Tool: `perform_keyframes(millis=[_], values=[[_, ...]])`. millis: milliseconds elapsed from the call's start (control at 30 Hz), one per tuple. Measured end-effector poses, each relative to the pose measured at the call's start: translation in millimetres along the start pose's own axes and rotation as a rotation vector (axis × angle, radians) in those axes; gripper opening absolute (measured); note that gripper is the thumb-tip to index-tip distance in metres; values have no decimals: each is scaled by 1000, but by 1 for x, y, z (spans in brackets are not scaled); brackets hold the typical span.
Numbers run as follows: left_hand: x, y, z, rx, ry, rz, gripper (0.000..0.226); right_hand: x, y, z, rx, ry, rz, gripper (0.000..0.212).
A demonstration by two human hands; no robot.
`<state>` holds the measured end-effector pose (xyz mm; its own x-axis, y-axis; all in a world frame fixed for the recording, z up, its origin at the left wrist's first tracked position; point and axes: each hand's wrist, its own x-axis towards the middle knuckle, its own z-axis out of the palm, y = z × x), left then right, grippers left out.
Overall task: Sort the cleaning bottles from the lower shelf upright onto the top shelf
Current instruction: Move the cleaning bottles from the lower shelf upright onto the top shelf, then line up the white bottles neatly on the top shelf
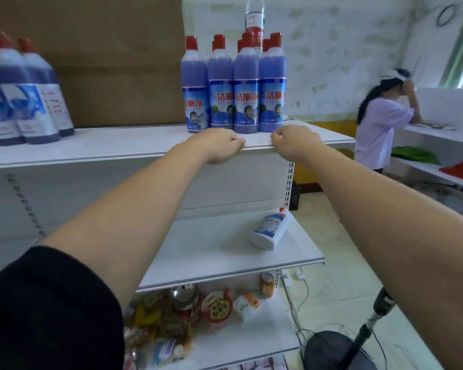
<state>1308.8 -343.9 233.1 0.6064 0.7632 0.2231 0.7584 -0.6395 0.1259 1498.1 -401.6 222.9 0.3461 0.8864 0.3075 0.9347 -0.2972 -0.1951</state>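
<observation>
Standing blurred at the far left of the frame on the top shelf [96, 146]: a cluster of dark blue bottles [24, 92] with red caps, all upright. Behind them, upper left to centre, a large brown cardboard sheet [104, 62].

Reaching in from lower left, a bare forearm under a black sleeve [46, 313]; left hand [219, 145] curled loosely at the front lip of the top shelf, fingertips [239, 142] bent down onto the edge, holding nothing.

Just behind both hands, centre of the frame: a tight group of blue cleaner bottles [234, 84] upright on the top shelf, red caps, blue-and-white labels, with a taller clear bottle [254, 20] rising at the back.

Right of centre, right hand [292, 142] likewise half closed on the shelf lip, fingers pinched toward the edge, empty, a small gap apart from the left hand.

Lower down, centre-right, on the lower shelf [225, 265]: one white bottle [271, 231] lying on its side, red cap pointing toward the back upright.

Below that, bottom centre, a jumble of snack packets and jars [193, 308].

Far right: another person [380, 129] in a light top at a white counter; bottom right, a dark stand base [329, 351] on the tiled floor.
</observation>
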Motion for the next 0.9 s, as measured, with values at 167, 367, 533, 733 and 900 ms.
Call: perform_keyframes(millis=[167,367,533,733,900], values=[[-30,-5,18,218,127,70,50,-41,-2,12,-31,158,-27,47],[-59,-5,41,208,249,86,67,-94,-1,38,104,228,12,59],[-83,-4,88,38,372,170,65,-125,9,81,111,115,107,60],[-80,-11,170,-30,-83,52,62,-119,36,132,138,-164,279,54],[-41,-19,203,-166,-289,-148,63,-96,56,169,168,-244,355,57]])
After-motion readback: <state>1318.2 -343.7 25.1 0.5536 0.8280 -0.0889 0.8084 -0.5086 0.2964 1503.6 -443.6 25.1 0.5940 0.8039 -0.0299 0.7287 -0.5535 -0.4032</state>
